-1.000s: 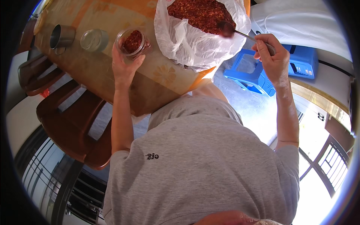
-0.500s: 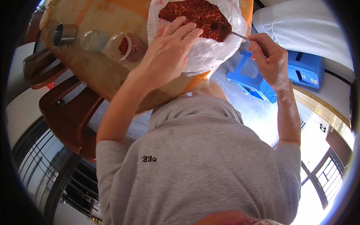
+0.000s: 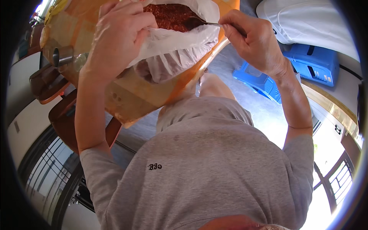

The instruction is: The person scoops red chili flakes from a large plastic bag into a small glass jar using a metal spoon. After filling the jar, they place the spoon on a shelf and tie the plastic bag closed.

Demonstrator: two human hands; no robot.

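Head view, looking down over a grey shirt (image 3: 207,168). The left hand (image 3: 117,36) is up on the near rim of the white bag (image 3: 180,50), fingers (image 3: 130,21) curled over the plastic and gripping it. The bag sits on the orange surface (image 3: 126,99), mouth open, full of red flakes (image 3: 168,15).

The right hand (image 3: 255,40) comes in from the right, fingers (image 3: 234,28) pinched tight on the handle of a spoon (image 3: 199,22). The spoon's bowl is down in the red flakes, near the bag's right rim; the handle runs back level to the hand.

Left of the left hand, on the surface, a small metal cup (image 3: 61,56) lies on its side, and just beside it is a glass jar (image 3: 79,61), partly hidden by the wrist.

Under the surface's left edge, brown wooden chairs (image 3: 46,82). To the right, on the floor, a blue stool (image 3: 255,76) below the right wrist, and a blue box (image 3: 316,65) farther right. Above that, a white cushion (image 3: 306,23).
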